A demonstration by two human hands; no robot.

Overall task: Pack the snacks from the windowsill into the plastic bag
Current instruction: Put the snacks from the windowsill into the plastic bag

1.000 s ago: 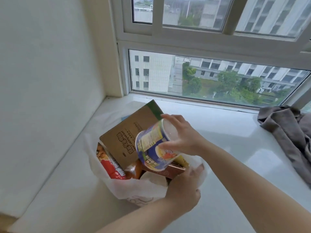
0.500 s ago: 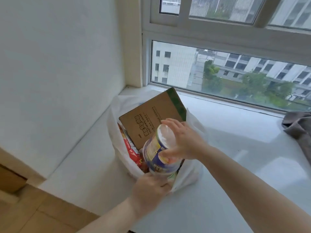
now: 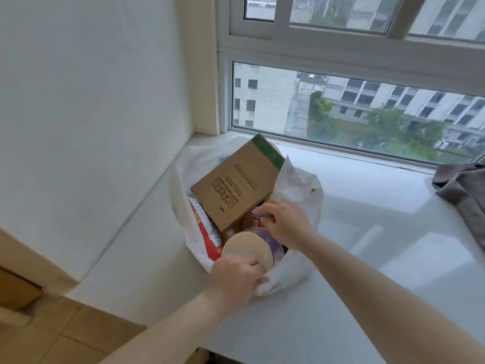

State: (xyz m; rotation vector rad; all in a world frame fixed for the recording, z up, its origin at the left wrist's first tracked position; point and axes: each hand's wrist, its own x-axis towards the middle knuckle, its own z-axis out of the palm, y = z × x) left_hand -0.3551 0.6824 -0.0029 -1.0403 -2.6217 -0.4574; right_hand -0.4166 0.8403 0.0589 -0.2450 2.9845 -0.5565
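Observation:
A white plastic bag (image 3: 296, 185) stands open on the white windowsill (image 3: 380, 258). Inside it, a brown cardboard box (image 3: 236, 185) leans up out of the top, and a red snack packet (image 3: 210, 239) sits at the left. A round blue tub with a beige end (image 3: 248, 249) lies at the front of the bag. My left hand (image 3: 233, 281) pinches the bag's near rim just below the tub. My right hand (image 3: 284, 223) is inside the bag behind the tub, fingers spread over a small brown packet (image 3: 250, 221). Its thumb is hidden.
The bag sits in the sill's left corner against a white wall (image 3: 91, 114), with the window (image 3: 354, 114) behind it. A grey-brown cloth (image 3: 462, 190) lies on the sill at the far right. Below the sill's left front edge is a tiled floor (image 3: 52, 332).
My right hand has lowered the blue tub from above the bag down into it and moved behind it. My left hand has kept hold of the rim. The view has shifted left.

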